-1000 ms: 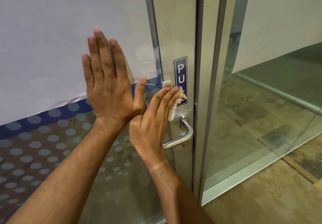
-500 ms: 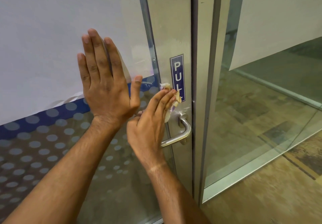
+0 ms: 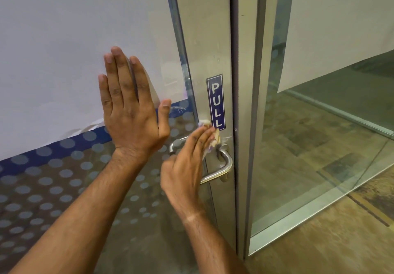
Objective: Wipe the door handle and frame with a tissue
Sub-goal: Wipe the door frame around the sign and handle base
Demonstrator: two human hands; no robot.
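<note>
My right hand [image 3: 187, 162] presses a crumpled pale tissue [image 3: 214, 137] against the metal door frame [image 3: 204, 45], just below the blue PULL sticker [image 3: 216, 101] and right above the steel lever handle [image 3: 223, 167]. The fingers cover most of the tissue. My left hand [image 3: 132, 109] lies flat with fingers spread on the glass door panel [image 3: 64, 188], to the left of the frame, holding nothing.
A white sheet [image 3: 74, 39] covers the upper glass, above a blue band and a grey dot pattern. A fixed metal post [image 3: 249, 103] and a glass side panel [image 3: 319, 145] stand to the right. Brown floor [image 3: 341, 241] lies below.
My right hand has slid the tissue down the frame, from over the PULL sticker to just above the handle. The left hand stays flat on the glass.
</note>
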